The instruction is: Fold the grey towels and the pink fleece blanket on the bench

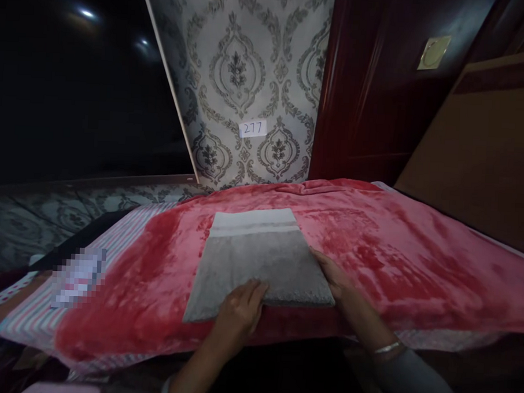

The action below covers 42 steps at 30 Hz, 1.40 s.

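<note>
Patterned damask wallpaper (pixel 250 74) in grey and silver rises behind the bed (pixel 416 249), with a small white paper label (pixel 252 128) stuck on it and dark red wood panelling (pixel 366 91) to its right. Over the bed lies a plush red blanket (pixel 394 248) with a soft, shiny nap, and a striped sheet (pixel 35 317) shows at its left edge. On the blanket, right in front of me, sits a folded grey towel (pixel 259 260), a flat, roughly square pad of nubbly terry cloth with a paler smooth band across its far end. My left hand (pixel 239 311) rests palm down on the towel's near edge, fingers spread flat over the cloth. My right hand (pixel 339 278) lies open against the towel's right near corner, fingers laid along its side edge. Neither hand is closed around anything. A pale bracelet (pixel 388 347) circles my right wrist.
</note>
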{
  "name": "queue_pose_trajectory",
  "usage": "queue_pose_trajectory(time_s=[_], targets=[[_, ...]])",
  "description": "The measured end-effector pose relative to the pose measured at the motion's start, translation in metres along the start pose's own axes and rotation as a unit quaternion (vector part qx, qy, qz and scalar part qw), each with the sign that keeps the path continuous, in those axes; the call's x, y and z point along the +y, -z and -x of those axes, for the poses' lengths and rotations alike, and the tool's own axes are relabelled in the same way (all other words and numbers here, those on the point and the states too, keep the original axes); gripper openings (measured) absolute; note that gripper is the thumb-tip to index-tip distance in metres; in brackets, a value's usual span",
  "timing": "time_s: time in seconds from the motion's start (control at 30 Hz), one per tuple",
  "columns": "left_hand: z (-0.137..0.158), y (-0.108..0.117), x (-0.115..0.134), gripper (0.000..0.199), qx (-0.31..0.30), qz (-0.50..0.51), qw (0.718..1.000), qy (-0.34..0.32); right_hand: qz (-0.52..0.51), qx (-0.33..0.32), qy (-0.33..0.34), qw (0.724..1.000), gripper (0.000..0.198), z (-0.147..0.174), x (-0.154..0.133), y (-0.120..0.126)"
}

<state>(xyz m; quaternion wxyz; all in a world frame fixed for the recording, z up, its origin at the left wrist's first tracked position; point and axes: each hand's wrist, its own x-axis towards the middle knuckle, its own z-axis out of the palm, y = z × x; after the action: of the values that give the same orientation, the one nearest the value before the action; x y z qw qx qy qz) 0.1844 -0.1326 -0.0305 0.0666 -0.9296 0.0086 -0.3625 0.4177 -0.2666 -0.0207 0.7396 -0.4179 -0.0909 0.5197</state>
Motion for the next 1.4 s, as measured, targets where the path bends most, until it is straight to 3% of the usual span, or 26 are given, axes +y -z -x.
queue_pose_trajectory(time_s=[0.13,0.27,0.37,0.5,0.67,0.9,1.0,1.07,1.2,1.3,1.4], targets=[[0.013,-0.013,0.001,0.053,-0.007,-0.013,1.000,0.022,0.029,0.036,-0.072,0.996,0.030,-0.020,-0.010,0.005],[0.020,-0.022,0.003,0.077,-0.044,-0.020,0.998,0.044,0.071,0.031,-0.052,0.996,0.024,-0.033,-0.023,0.008],[0.021,-0.022,0.003,0.082,-0.058,-0.043,0.996,0.057,0.126,0.035,-0.026,0.991,0.021,-0.047,-0.032,0.007],[0.021,-0.019,0.000,0.073,-0.057,-0.075,0.995,0.018,0.161,0.038,-0.001,0.986,0.019,-0.066,-0.038,0.005],[0.023,-0.017,-0.005,0.064,-0.069,-0.081,0.994,-0.004,0.179,0.043,0.038,0.982,0.036,-0.073,-0.035,0.005],[0.016,-0.016,0.003,0.047,-0.009,-0.085,0.996,0.008,0.194,0.048,0.080,0.977,0.060,-0.069,-0.028,0.005],[0.009,-0.012,0.002,0.040,-0.013,-0.066,0.998,-0.008,0.221,0.065,0.109,0.967,0.069,-0.068,-0.029,0.002],[-0.001,-0.002,-0.003,0.038,-0.028,-0.054,0.998,-0.030,0.221,0.074,0.124,0.964,0.067,-0.066,-0.032,-0.002],[-0.039,0.036,-0.016,0.042,-0.035,-0.038,0.998,-0.033,0.193,0.059,0.152,0.968,0.044,-0.057,-0.055,-0.015],[-0.083,0.074,-0.022,0.039,-0.033,0.032,0.999,-0.010,0.198,0.054,0.211,0.956,0.035,-0.041,-0.091,-0.031],[-0.133,0.114,-0.023,0.033,-0.035,0.135,0.989,0.040,0.230,0.053,0.307,0.922,0.033,-0.021,-0.139,-0.049]])
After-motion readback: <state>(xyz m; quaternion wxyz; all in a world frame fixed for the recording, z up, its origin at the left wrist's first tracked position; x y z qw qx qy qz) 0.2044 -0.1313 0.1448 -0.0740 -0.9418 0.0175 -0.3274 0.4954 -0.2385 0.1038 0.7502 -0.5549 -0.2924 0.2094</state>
